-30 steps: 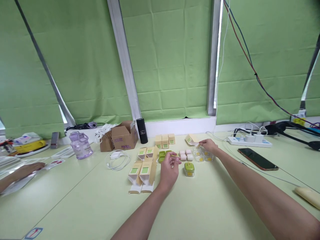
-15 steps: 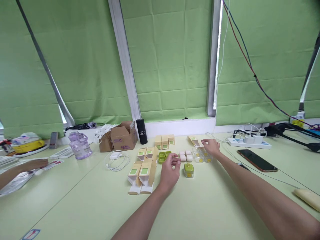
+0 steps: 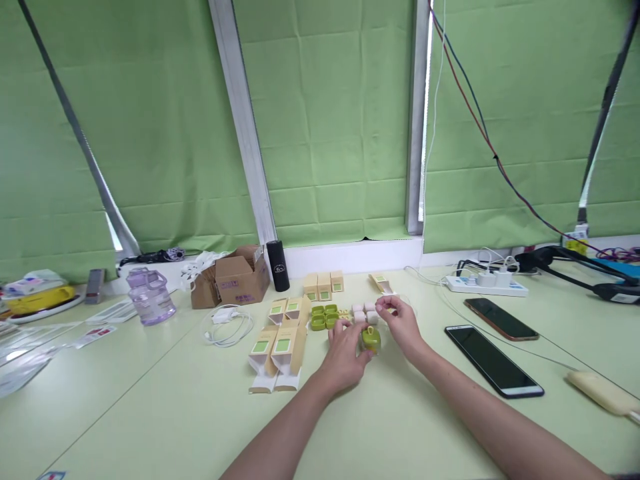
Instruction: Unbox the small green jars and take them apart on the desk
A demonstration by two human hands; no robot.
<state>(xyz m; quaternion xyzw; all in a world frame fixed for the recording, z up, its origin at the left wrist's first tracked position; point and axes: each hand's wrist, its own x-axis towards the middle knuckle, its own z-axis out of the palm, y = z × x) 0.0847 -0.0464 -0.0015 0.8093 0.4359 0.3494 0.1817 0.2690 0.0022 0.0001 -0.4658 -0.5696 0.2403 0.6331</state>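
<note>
My left hand is closed around the side of a small clear container with a green lid, which stands on the table. Its thumb is at the front of the container and its fingers are behind. Just beyond, my right hand is in a pinch beside the white rounded blocks; what is between its fingertips, if anything, I cannot make out. Several green square lids lie left of the blocks, with tiny yellow pieces between. My right hand mostly hides the clear cups behind it.
Open cardboard packages lie to the left, with small boxes farther back. A flattened package is behind my right hand. Two phones and a power strip are at right; a cable and a purple jug at left.
My left hand has moved right and taken hold of the green-lidded container. My right hand has come back left, toward the white blocks. Another person's hand at far left has left the view.
</note>
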